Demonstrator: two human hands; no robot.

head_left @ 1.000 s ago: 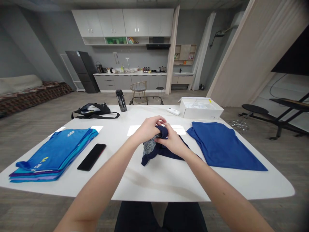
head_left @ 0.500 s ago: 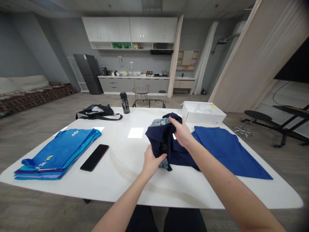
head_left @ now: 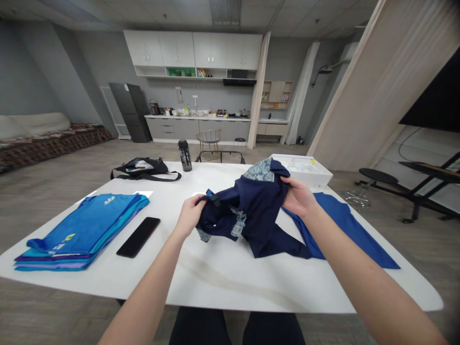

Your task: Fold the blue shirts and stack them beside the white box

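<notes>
A crumpled navy garment (head_left: 260, 203) with pale paisley-patterned patches hangs between my two hands over the table. My left hand (head_left: 191, 214) pinches its left end, beside a small dark label. On the other side my right hand (head_left: 299, 195) grips the garment's right edge, thumb on top. The lower part of the cloth droops onto the white table (head_left: 223, 282). Behind my right forearm lies a flat royal-blue cloth (head_left: 345, 225), partly covered by the arm and the navy fabric.
To the left sit a stack of folded blue shirts (head_left: 89, 223) and a black phone (head_left: 138, 236). Farther back are a black waist bag (head_left: 143, 166), a dark bottle (head_left: 185, 155) and an open white box (head_left: 309, 172). A gold-framed chair (head_left: 209, 137) stands beyond the table.
My hands have moved apart, left hand leftward and up, right hand rightward. The navy garment, bunched before, is now stretched wider between them, and a label shows.
</notes>
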